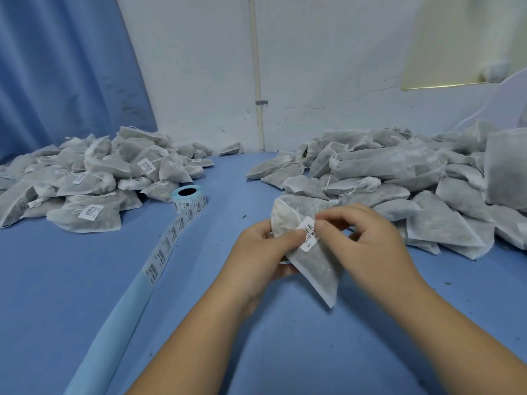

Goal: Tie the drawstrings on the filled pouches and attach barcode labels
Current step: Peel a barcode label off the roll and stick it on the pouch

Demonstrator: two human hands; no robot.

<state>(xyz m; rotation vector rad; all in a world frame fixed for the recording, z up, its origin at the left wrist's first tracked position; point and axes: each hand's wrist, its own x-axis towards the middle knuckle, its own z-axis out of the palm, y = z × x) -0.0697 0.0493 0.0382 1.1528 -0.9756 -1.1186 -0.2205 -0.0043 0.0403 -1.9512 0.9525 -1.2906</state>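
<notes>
My left hand grips a filled white fabric pouch above the blue table, with its thumb on the edge of a white barcode label that lies on the pouch. My right hand pinches the label's upper end with thumb and forefinger. The pouch's gathered neck points away from me and its bottom corner hangs toward me. A roll of barcode labels stands to the left, its strip trailing toward me.
A heap of labelled pouches covers the table's left side. A larger heap of pouches without labels fills the right side. The blue table meets a white wall, with a blue curtain at left.
</notes>
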